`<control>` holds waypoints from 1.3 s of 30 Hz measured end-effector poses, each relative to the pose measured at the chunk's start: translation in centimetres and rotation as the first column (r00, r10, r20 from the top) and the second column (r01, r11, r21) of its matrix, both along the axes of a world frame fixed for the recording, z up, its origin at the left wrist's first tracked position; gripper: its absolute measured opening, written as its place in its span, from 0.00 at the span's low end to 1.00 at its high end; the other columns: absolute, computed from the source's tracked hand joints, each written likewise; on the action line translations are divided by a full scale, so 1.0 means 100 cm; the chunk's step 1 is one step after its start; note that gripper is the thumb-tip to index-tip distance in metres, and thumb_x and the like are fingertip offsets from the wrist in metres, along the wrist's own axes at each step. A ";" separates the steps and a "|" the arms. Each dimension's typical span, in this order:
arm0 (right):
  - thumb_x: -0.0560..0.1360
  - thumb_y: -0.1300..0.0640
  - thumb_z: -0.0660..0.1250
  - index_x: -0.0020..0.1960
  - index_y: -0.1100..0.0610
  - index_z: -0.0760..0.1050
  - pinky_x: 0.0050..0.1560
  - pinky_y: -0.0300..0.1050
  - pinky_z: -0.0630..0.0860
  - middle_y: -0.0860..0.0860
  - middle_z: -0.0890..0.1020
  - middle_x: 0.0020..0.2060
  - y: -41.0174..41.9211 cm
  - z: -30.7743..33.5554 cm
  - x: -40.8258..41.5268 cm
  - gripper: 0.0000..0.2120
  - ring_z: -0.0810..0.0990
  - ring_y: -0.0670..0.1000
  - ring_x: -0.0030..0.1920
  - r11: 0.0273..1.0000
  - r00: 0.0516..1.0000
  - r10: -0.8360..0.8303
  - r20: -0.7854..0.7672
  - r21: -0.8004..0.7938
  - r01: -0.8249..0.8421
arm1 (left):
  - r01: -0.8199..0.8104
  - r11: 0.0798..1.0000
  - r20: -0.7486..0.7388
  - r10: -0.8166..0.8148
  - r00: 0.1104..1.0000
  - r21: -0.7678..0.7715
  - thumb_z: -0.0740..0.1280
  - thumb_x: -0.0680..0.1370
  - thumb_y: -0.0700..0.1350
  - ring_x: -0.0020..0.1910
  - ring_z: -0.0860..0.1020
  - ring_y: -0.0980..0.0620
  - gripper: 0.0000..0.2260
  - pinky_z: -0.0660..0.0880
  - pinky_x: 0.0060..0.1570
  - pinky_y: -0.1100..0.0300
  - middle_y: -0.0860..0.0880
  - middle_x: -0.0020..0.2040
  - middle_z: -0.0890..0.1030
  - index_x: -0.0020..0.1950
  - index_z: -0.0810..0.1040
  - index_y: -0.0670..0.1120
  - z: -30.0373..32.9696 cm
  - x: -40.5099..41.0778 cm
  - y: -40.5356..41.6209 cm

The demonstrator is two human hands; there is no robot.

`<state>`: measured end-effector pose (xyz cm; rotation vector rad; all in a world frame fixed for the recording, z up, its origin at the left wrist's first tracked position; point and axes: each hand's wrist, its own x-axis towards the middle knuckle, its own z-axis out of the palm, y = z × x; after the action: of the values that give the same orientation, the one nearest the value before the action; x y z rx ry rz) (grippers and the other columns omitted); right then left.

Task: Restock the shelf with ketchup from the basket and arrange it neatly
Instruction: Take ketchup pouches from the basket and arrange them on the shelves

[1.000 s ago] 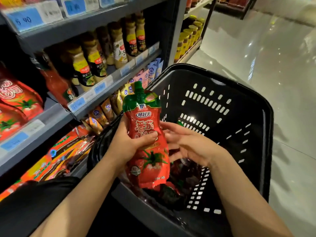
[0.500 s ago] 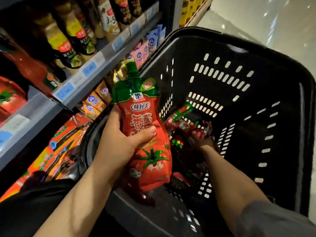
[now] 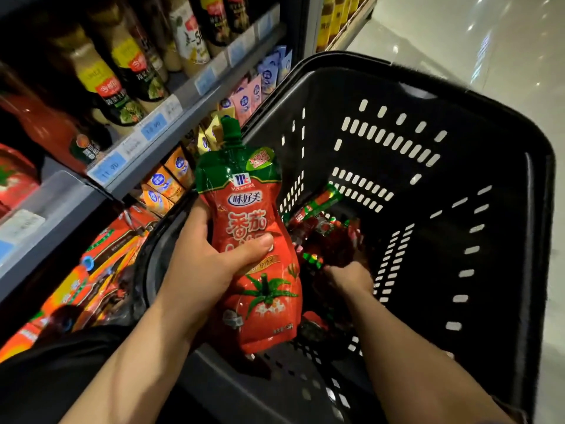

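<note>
My left hand (image 3: pixel 201 264) grips a red ketchup pouch (image 3: pixel 253 240) with a green spout, upright above the near-left rim of the black basket (image 3: pixel 458 185). My right hand (image 3: pixel 348 276) is down inside the basket among more red ketchup pouches (image 3: pixel 324 228) lying at the bottom. Its fingers are buried in the pouches and in shadow, so I cannot tell whether they hold one. The grey shelf (image 3: pixel 134 166) stands to the left, with red ketchup packs (image 3: pixel 15 179) at its far left.
Dressing bottles (image 3: pixel 122 75) line the upper shelf behind blue price tags. Small orange and pink sachets (image 3: pixel 171 182) and red-orange bags (image 3: pixel 101 264) fill the lower levels beside the basket. Shiny floor (image 3: pixel 489 41) lies beyond the basket, to the right.
My right hand has left the pouch held by my left hand and gone down into the basket among the pouches. The view has tilted down and closer.
</note>
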<state>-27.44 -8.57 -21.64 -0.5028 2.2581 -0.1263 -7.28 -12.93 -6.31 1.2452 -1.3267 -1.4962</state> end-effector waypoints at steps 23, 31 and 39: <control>0.73 0.51 0.69 0.60 0.61 0.76 0.38 0.38 0.75 0.54 0.81 0.46 0.013 -0.020 -0.005 0.19 0.81 0.54 0.48 0.994 0.964 -0.027 0.265 0.113 -0.003 | -0.035 0.998 -0.028 0.036 0.999 0.056 0.80 0.58 0.38 0.43 0.84 0.54 0.29 0.79 0.36 0.62 0.56 0.45 0.84 0.53 0.73 0.56 0.000 0.002 0.000; 0.70 0.54 0.74 0.40 0.60 0.75 0.32 0.41 0.72 0.55 0.80 0.38 0.003 -0.018 -0.012 0.11 0.76 0.50 0.33 0.967 0.871 -0.170 0.460 -0.092 0.237 | -0.041 0.997 -0.028 0.043 0.999 0.066 0.76 0.60 0.41 0.44 0.84 0.53 0.25 0.80 0.36 0.61 0.55 0.46 0.84 0.52 0.74 0.58 -0.002 0.005 0.000; 0.69 0.56 0.74 0.45 0.63 0.78 0.50 0.46 0.74 0.55 0.78 0.45 -0.023 -0.036 -0.003 0.11 0.77 0.54 0.46 0.984 0.836 -0.113 0.537 -0.057 0.170 | -0.049 0.997 0.008 0.048 0.999 0.056 0.76 0.59 0.43 0.45 0.84 0.53 0.25 0.80 0.39 0.58 0.54 0.48 0.84 0.52 0.74 0.58 -0.007 0.006 -0.002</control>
<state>-27.76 -10.87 -25.27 -0.3018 1.7397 -0.4104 -6.67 -13.17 -6.98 1.3095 -1.2573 -1.5058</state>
